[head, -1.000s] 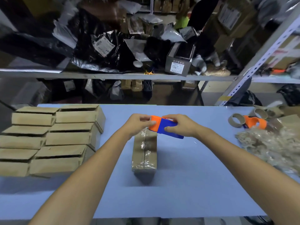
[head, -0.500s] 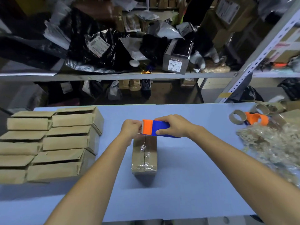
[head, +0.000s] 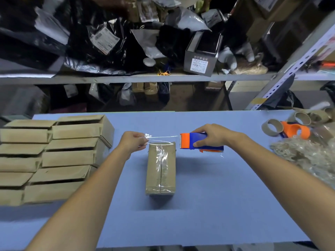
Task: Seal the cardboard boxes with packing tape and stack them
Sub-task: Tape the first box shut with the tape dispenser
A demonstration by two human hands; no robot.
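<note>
Along the left edge of the bench (head: 199,214), open cardboard boxes (head: 68,156) are sitting in stacked rows, flaps unsealed. The left hand (head: 133,143) is pinching the free end of a clear tape strip (head: 163,137) between thumb and fingers, just beyond the far left corner of the central box (head: 160,169). The strip is running taut rightward, above the box's far end. The central box is lying mid-bench, lengthwise from near edge to far edge, with clear tape covering its top seam. The right hand (head: 211,136) is gripping the orange and blue tape dispenser (head: 197,143), fingers curled round its body, beside the box's far right corner. Toward the far right corner, empty tape cores (head: 272,127) and a second orange dispenser (head: 294,131) are lying, with crumpled clear film (head: 304,154) heaped along the right edge.
</note>
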